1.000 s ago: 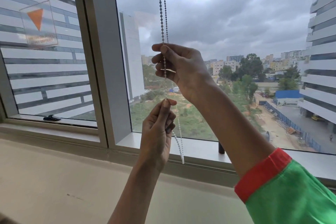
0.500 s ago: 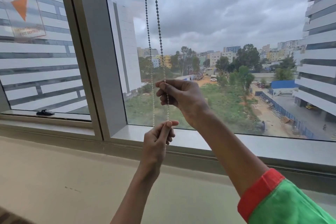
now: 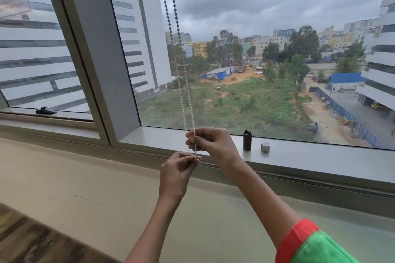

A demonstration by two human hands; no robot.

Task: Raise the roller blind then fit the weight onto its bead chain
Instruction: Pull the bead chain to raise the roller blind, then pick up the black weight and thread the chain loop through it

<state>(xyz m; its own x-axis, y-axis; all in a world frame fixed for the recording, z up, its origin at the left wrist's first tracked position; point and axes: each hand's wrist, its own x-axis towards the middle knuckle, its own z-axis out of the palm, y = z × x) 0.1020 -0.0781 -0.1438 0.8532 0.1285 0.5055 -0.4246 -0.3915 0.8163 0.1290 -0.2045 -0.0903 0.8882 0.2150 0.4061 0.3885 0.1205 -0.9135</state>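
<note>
Bead chain (image 3: 188, 100) pinched between right hand (image 3: 210, 145), left hand (image 3: 177, 170) fingers.

Glossy plastic bead chain (image 3: 188, 92), matt metal sill (image 3: 320, 156), smooth black plastic weight (image 3: 247, 140).

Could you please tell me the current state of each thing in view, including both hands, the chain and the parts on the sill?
bead chain: hanging as two strands, held at its lower end.
right hand: pinching the chain, above the left.
left hand: pinching the chain's bottom.
black weight tube: upright on the window sill, not fitted.
small grey cap: on the sill, beside the tube, apart.
roller blind: out of view.
</note>
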